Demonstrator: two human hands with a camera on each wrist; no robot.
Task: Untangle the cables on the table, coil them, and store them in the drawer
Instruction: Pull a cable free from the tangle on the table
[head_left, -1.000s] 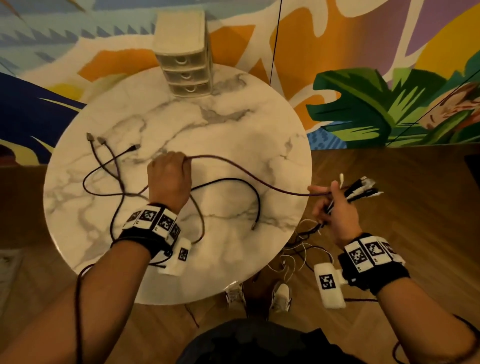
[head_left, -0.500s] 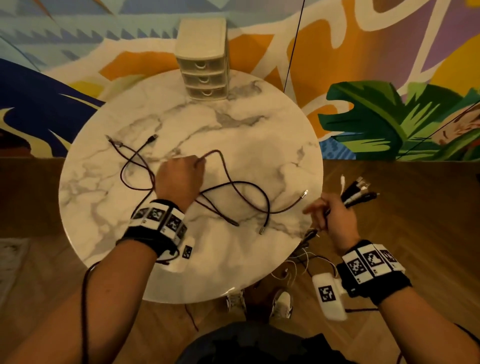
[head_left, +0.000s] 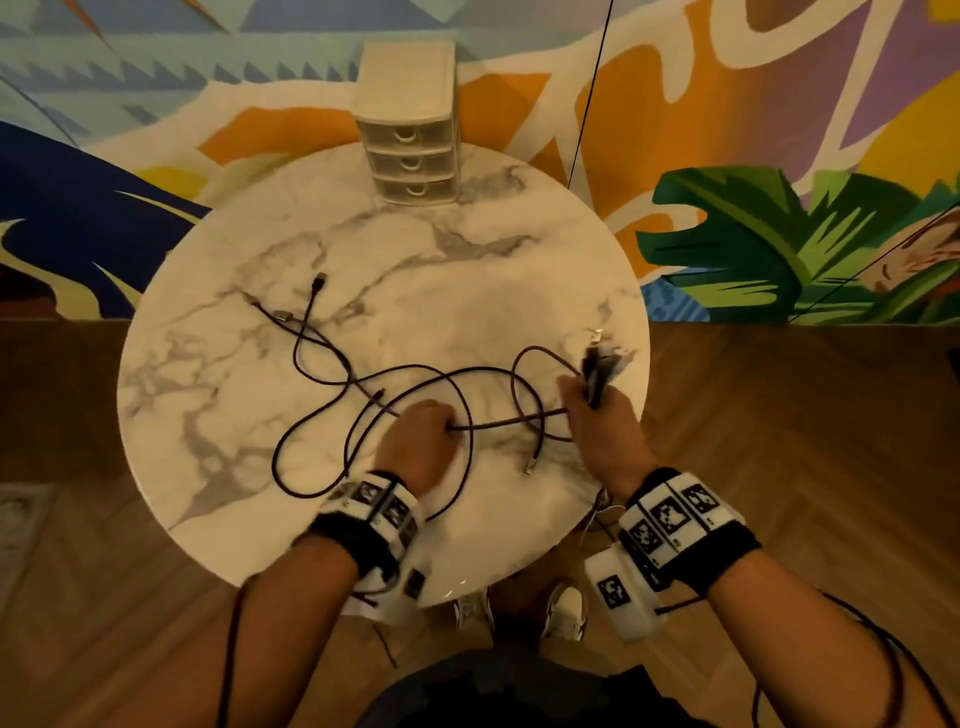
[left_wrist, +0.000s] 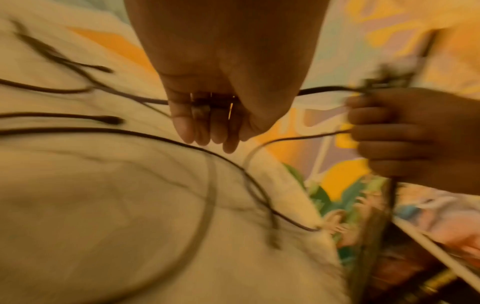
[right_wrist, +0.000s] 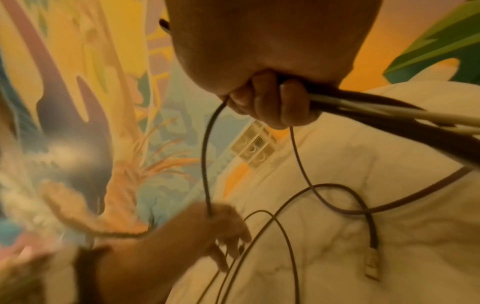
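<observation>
Dark cables (head_left: 332, 364) lie looped and crossed over the round marble table (head_left: 218, 395). My left hand (head_left: 423, 434) is curled round one dark cable (head_left: 493, 423) near the table's middle front; the left wrist view shows its fingers (left_wrist: 205, 121) folded over the cable. My right hand (head_left: 592, 410) grips a bundle of cable ends (head_left: 597, 364) at the table's right edge, dark and white plugs (right_wrist: 363, 107) sticking out past the fist. A short stretch of cable (right_wrist: 207, 156) runs between both hands. The small three-drawer unit (head_left: 410, 130) stands at the far edge, all drawers closed.
Loose plug ends (head_left: 319, 283) lie on the left half of the table, and another plug (head_left: 530, 467) rests near my right wrist. Thin cables hang off the table's front right edge (head_left: 597, 514) toward the wooden floor. A painted mural wall rises behind the table.
My right hand has come in from beyond the table's right edge to above it with the bundle. My left hand has drawn nearer and to the right, and the cable between the hands has slackened into loops.
</observation>
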